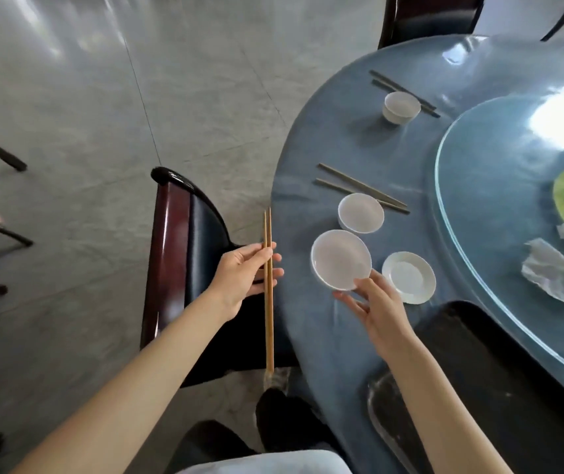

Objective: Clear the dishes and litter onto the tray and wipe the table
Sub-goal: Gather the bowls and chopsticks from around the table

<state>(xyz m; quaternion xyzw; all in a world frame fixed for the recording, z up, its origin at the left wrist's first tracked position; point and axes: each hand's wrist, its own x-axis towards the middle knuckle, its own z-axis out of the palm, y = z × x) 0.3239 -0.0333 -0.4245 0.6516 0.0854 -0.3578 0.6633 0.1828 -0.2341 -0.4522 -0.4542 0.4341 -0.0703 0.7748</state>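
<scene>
— Grey floor on the left, then a dark chair [184, 268], then the round blue table [325, 336]. What's in hand?

— Left hand [243, 282] pinches a pair of chopsticks [268, 295] off the table's edge: light, stiff, likely to slide apart, so hold them mid-length. Right hand [376, 309] holds a white bowl [340, 260] by its near rim, thumb over the edge.

— Fragile?

— Probably ceramic, smooth; support it underneath. A saucer [409, 277] sits just right; the dark tray [479, 371] lies near.
</scene>
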